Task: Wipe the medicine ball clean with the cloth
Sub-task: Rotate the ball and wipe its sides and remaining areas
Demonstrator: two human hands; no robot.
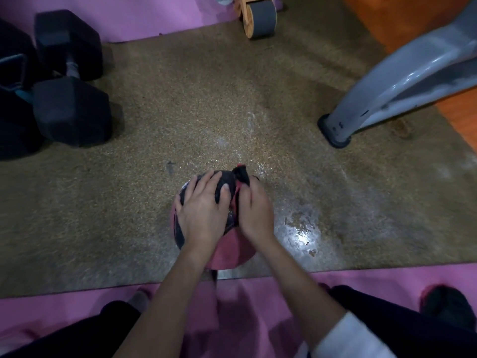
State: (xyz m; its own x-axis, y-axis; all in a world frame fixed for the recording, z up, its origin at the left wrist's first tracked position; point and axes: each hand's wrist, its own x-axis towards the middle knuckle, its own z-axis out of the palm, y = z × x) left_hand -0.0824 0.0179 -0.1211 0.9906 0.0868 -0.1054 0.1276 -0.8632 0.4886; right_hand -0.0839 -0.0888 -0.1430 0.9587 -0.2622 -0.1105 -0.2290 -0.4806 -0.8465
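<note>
A red and black medicine ball (227, 250) rests on the speckled brown floor mat, just in front of my knees. My left hand (204, 210) lies flat over the top left of the ball with its fingers spread. My right hand (254, 209) is closed around a dark cloth (241, 174), whose bunched end sticks up past my fingers at the ball's far right side. My hands hide most of the ball's top.
Black hex dumbbells (68, 81) lie at the far left. A wooden ab roller (258, 16) stands at the top. A grey machine leg (382, 99) comes down at the right. The brown mat (180, 112) shines wet near the ball. A pink mat (245, 306) lies under my legs.
</note>
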